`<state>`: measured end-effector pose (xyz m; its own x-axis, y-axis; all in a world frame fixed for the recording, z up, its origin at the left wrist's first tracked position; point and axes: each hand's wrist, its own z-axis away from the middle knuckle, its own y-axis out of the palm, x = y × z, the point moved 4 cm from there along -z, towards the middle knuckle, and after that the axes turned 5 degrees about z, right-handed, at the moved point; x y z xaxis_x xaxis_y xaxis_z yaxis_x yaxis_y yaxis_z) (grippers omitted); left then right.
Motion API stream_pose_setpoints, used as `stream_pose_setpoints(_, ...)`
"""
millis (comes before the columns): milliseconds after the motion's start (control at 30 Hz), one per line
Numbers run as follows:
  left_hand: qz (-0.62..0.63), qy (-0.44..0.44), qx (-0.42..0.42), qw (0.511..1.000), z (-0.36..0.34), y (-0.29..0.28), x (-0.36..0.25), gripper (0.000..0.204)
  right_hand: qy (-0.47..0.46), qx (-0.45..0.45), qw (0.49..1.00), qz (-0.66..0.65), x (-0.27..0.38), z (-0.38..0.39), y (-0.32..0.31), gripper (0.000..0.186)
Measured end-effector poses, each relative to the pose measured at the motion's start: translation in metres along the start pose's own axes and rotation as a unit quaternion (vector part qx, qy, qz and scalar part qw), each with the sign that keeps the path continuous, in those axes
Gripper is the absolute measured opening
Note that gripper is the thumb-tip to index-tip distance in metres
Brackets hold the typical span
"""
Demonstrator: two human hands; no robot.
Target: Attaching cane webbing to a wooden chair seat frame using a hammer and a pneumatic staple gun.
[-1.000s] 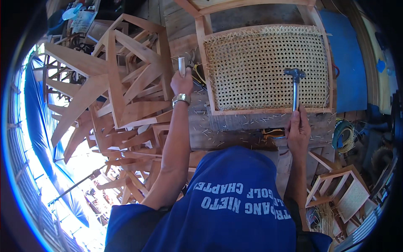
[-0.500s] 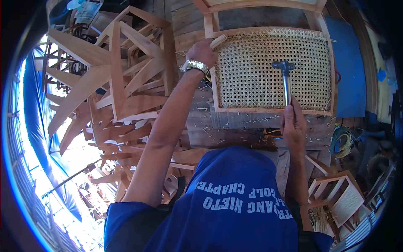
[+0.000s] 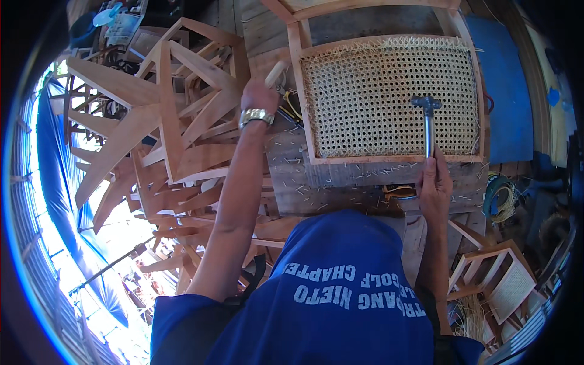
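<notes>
My left hand (image 3: 260, 96), with a gold-coloured watch at the wrist, is closed around a short pale wooden block (image 3: 277, 72). It is just left of a wooden chair frame (image 3: 306, 109), apart from it. My right hand (image 3: 435, 181) grips a hammer (image 3: 429, 131) by its metal-looking handle. The hammer's head is above the right part of a woven cane panel (image 3: 377, 97) set in the frame. Loose cane ends stick up along the panel's far edge. Yellow-and-black handles of a tool (image 3: 292, 108) show beside my left hand; the rest of it is hidden.
Cane scraps litter the wooden bench (image 3: 340, 176), where an orange-handled tool (image 3: 399, 191) lies near the edge. Unfinished wooden chair frames (image 3: 164, 109) are heaped on the left. A blue board (image 3: 504, 91) lies at right, and a cane-panelled chair (image 3: 493, 280) stands lower right.
My left hand has moved left with the wooden block, away from the panel's far left corner. My right hand and the hammer have shifted slightly right and nearer to me.
</notes>
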<state>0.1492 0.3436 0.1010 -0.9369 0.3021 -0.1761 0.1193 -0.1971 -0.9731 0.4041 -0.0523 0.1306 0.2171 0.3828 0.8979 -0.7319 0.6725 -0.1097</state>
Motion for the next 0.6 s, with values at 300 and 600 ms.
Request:
stream_pose_setpoints(300, 0.53, -0.08, 0.042, 0.843, 0.031, -0.016, 0.038, 0.019, 0.002, -0.003, 1.0, 0.021, 0.017, -0.013, 0.01, 0.045)
stream_pose_setpoints(600, 0.574, 0.121, 0.046, 0.809, 0.011, -0.065, -0.048, 0.022, -0.037, 0.062, 0.997, 0.028, 0.02, 0.003, 0.033, 0.043)
